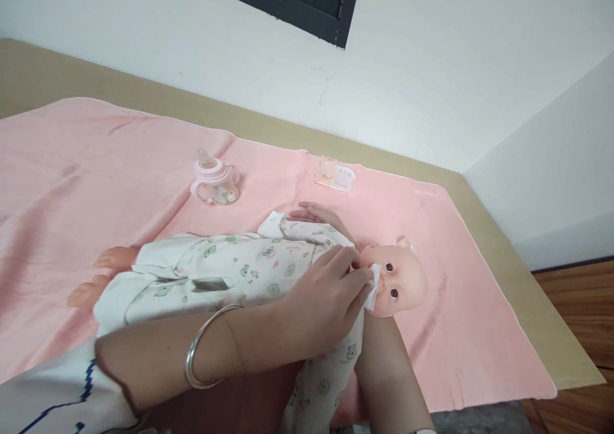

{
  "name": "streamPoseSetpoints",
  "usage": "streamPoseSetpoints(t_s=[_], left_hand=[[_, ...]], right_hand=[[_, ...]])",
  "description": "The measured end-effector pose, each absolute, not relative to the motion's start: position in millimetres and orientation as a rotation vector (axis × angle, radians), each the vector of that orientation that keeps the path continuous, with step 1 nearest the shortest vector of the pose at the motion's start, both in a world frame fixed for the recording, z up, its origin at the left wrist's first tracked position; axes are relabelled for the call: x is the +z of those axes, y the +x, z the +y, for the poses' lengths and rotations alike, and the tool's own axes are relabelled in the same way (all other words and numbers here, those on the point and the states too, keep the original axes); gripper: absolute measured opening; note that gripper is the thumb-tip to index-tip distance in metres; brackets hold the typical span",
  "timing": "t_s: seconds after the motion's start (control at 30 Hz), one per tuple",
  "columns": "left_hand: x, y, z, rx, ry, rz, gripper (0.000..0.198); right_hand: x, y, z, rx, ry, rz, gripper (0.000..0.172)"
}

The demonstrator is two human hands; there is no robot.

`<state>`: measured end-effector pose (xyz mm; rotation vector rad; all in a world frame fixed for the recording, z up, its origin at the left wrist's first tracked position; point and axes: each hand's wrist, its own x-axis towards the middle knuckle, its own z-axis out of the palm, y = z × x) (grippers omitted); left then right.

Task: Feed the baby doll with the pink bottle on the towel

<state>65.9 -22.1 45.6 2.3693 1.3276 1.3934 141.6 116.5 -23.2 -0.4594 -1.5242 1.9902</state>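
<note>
A baby doll (400, 280) in a white printed romper lies on its back on a pink towel (460, 306), its head towards the right. My left hand (326, 300), with a silver bangle on the wrist, pinches a small white tissue (371, 287) against the doll's mouth. My right arm (388, 370) comes up from the lower edge and runs under the doll's head. That hand is hidden beneath the doll, so its fingers do not show.
A pink handled baby bottle (215, 181) stands on the towel behind the doll. A small clear and pink item (334, 173) lies near the towel's far edge. The towel covers a tan table (542, 319) against a white wall; wooden floor shows at the right.
</note>
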Motion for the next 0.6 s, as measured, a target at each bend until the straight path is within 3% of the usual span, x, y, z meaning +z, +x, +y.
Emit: streamPoseSetpoints(t_s=[0.13,0.37,0.6], left_hand=[[48,66,-26,1.294,2.463,1.353,0.012],[49,59,-21,1.036,2.611,1.354,0.015],[42,51,-12,0.815,2.626,1.154,0.052]], right_hand=[[-34,136,121,2.025,-0.487,-1.465,0.059],[-44,131,128,2.046,-0.505,-1.409,0.059],[-38,119,138,2.242,-0.702,-1.203,0.052]])
